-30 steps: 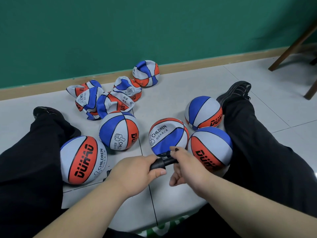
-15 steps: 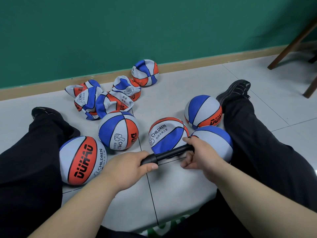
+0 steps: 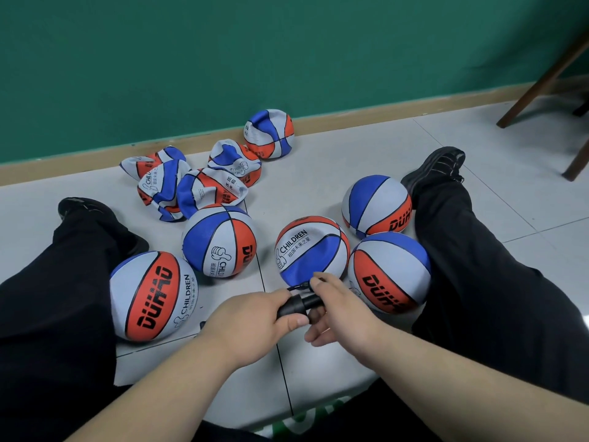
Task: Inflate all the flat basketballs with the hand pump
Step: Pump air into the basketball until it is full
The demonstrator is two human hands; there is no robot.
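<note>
My left hand (image 3: 247,317) grips the black pump (image 3: 294,307) by its barrel; my right hand (image 3: 339,309) grips the handle end. Hands nearly touching, lower centre. Thin hose (image 3: 299,286) runs to the dented ball (image 3: 310,250) just above. Flat balls (image 3: 194,183) heaped upper left of centre.

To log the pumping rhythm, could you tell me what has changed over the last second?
The right hand drew its end of the pump out to the right, then pushed it back toward the left hand, so the pump is short again. Both hands kept their grip; the balls lie as before.
</note>
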